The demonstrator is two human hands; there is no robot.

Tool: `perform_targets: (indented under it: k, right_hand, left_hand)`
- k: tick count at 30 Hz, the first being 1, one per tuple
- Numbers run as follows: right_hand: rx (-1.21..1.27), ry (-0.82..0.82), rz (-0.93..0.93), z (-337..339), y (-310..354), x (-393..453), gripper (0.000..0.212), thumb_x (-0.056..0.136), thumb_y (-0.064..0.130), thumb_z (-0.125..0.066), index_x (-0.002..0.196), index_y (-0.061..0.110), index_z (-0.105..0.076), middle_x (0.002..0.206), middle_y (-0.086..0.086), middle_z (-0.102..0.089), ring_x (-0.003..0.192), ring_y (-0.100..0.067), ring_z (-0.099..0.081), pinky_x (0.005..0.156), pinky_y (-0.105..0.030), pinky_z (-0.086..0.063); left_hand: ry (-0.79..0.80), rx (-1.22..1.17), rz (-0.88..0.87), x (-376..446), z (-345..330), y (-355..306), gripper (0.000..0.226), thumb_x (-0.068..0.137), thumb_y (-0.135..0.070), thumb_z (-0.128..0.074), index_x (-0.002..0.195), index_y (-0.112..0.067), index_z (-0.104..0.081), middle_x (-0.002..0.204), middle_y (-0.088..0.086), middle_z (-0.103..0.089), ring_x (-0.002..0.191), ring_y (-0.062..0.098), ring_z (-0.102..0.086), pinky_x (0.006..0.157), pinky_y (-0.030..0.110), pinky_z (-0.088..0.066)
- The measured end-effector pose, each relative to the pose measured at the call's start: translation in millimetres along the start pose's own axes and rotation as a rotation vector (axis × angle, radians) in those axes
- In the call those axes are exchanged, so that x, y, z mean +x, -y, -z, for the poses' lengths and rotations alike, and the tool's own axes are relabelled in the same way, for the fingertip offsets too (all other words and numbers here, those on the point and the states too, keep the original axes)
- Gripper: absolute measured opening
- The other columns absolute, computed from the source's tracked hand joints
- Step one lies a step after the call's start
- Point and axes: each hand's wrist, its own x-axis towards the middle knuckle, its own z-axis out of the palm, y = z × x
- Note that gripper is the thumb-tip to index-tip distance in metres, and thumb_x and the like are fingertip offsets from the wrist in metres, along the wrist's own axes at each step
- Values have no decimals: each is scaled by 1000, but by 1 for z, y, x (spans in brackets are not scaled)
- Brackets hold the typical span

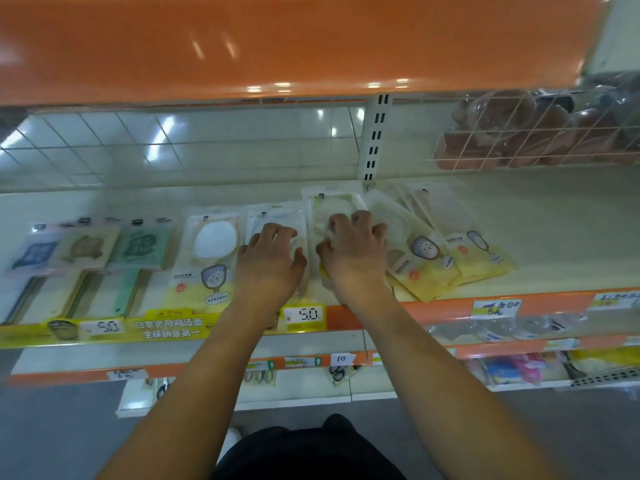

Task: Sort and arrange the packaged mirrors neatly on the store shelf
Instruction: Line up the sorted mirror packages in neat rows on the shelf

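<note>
Yellow-and-clear packaged hand mirrors lie flat on the white store shelf [554, 237]. One pack [207, 251] lies straight at the left. My left hand [270, 261] rests palm down, fingers spread, on the pack [277, 216] beside it. My right hand [356, 251] presses with curled fingers on the middle pack [332, 202]; whether it grips it I cannot tell. Right of that hand, several packs [446, 251] lie fanned out at an angle, overlapping one another.
Square packs in blue, tan and green [93, 247] fill the shelf's left end. An orange shelf [294, 46] hangs overhead. A wire basket [540, 133] of brown goods sits at the back right. Price tags [304, 315] line the orange front edge; lower shelves hold small goods.
</note>
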Motion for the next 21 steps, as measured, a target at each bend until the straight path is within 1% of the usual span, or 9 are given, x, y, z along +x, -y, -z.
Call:
perform_targets:
  k: [4,10,14,17,21]
  right_hand:
    - [-14,55,4,-14,36,-2,37,88,40,-56,124,30,-53,130,-3,-40,112,-35,-38,92,-39,-36]
    - [0,76,4,-37,101,-10,39,88,37,-58,126,28,-55,132,-4,-41,113,-35,-39,92,-39,-35]
    - [-27,69,-5,-56,143,-15,41,87,39,-59,126,29,-55,134,-5,-41,113,-36,-40,94,-39,-36]
    - [-47,62,-27,-71,170,-16,41,86,40,-59,125,29,-55,134,-5,-40,116,-37,-40,95,-41,-35]
    - [-45,30,-72,-87,200,-22,39,87,39,-58,125,29,-56,134,-4,-39,114,-36,-40,93,-42,-39]
  left_hand:
    - [9,17,44,-1,14,34,33,90,-29,-56,119,-14,-58,120,8,-56,103,32,-56,82,41,-41]
    - [2,-18,85,-1,34,102,33,88,-30,-56,118,-16,-60,122,5,-56,107,31,-57,86,41,-42]
    - [32,-43,114,3,48,145,34,90,-32,-53,121,-19,-57,125,3,-53,110,28,-55,90,40,-41]
    - [61,-70,99,4,56,172,35,91,-34,-49,123,-20,-54,126,2,-50,112,25,-54,93,39,-40]
    - [79,-69,50,3,63,205,36,91,-32,-50,125,-19,-54,126,2,-50,113,27,-53,94,39,-39]
